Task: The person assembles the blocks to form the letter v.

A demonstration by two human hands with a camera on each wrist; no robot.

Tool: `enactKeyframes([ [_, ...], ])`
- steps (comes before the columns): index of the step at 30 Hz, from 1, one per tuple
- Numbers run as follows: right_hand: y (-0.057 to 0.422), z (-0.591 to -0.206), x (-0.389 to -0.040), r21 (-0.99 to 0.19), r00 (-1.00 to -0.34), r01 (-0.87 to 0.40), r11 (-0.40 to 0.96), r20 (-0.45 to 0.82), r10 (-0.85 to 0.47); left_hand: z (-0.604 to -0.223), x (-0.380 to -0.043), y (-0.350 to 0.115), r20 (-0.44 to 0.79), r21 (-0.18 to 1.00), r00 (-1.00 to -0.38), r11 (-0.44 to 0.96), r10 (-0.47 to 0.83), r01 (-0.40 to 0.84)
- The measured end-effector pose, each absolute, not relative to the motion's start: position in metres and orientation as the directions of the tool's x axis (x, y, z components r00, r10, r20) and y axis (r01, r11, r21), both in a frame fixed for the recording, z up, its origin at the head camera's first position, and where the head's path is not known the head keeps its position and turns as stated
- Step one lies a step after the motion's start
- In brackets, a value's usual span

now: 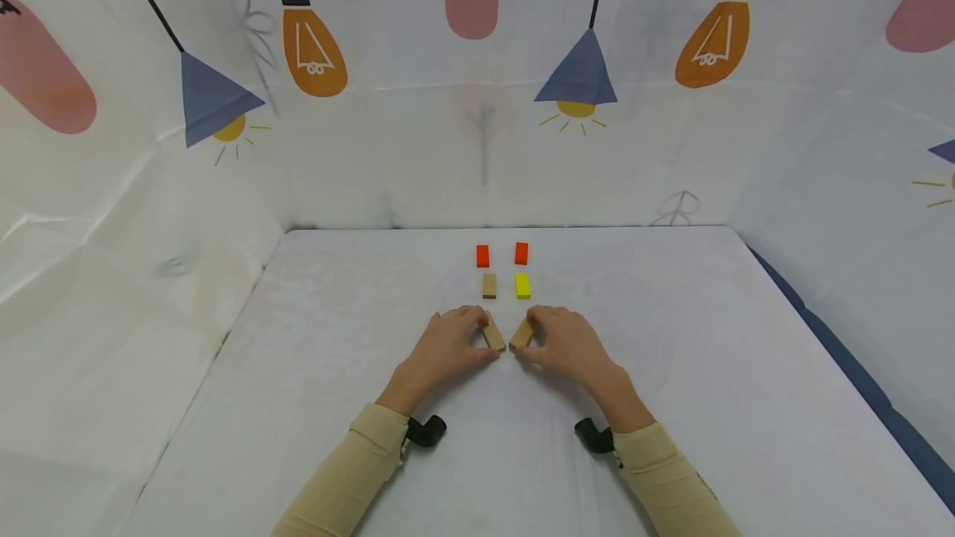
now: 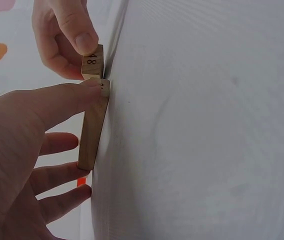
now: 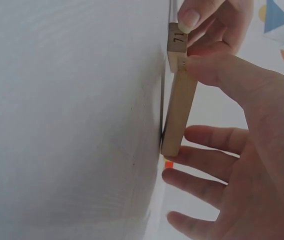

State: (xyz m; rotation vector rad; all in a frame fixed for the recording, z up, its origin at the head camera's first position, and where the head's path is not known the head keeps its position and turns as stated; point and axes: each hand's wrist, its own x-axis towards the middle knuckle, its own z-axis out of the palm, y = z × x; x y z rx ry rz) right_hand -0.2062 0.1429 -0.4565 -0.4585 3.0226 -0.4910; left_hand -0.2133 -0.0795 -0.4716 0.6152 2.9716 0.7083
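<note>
- We see the left hand point(image 1: 445, 344), fingers pinching a wooden block point(image 1: 492, 333) whose end reads "71".
- Opposite, the right hand point(image 1: 570, 342) has its fingers gripping a second block point(image 1: 522, 335) (that's "48" we're reading!).
- Near ends almost meeting, both slant at the tabletop point(image 1: 298, 437).
- Beyond, we spot a yellow block point(image 1: 522, 286), another wooden one point(image 1: 489, 285) and two red blocks point(image 1: 521, 253).

We see four blocks point(image 1: 522, 286) in two rows on the table point(image 1: 671, 313), beyond a near left block point(image 1: 493, 334) and right block point(image 1: 522, 333).

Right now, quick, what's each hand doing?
Left hand: closed, holding a wooden block.
Right hand: closed, holding a second wooden block.
</note>
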Motion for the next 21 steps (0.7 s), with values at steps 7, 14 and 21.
enactKeyframes([
  [7, 0.1417, -0.456, -0.2053, -0.283, -0.954, -0.291, 0.914, 0.013, -0.3, -0.4733, -0.2137, -0.0796, 0.074, 0.437, -0.923, 0.82, 0.377, 0.37],
  [14, 0.1395, -0.4597, -0.2061, -0.255, -0.956, -0.284, 0.924, 0.001, -0.293, -0.474, -0.2141, -0.0805, 0.069, 0.425, -0.921, 0.824, 0.383, 0.374],
  [21, 0.1377, -0.4593, -0.205, -0.226, -0.954, -0.295, 0.929, 0.019, -0.298, -0.4741, -0.2143, -0.0808, 0.069, 0.429, -0.919, 0.82, 0.389, 0.379],
])
